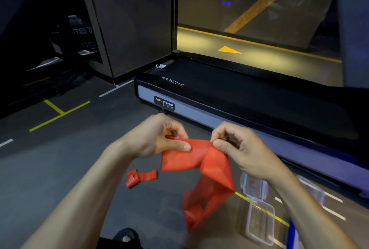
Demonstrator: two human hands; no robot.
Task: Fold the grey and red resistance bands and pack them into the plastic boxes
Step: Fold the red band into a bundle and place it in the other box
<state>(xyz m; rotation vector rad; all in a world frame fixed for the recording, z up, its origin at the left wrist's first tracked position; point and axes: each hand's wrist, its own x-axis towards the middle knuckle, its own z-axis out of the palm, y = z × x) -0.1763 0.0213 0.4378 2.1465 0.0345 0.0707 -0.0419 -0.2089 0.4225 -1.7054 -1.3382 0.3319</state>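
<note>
A wide red resistance band [201, 160] hangs between both hands above the dark floor. My left hand [159, 136] pinches its upper left edge with thumb on top. My right hand [237, 144] pinches the top fold a little to the right. The rest of the band trails down to the floor near my feet. A second, smaller red band [140, 177] lies knotted on the floor to the left. Two clear plastic boxes sit on the floor at the right: one [253, 186] partly under my right wrist, one [260, 222] nearer me. No grey band is visible.
A black treadmill base [239, 96] with a grey side rail runs across the floor just beyond my hands. Yellow and white floor lines mark the dark floor [60, 112]. A dark wall panel and other machines stand at the back left. My shoe [125, 236] shows at the bottom.
</note>
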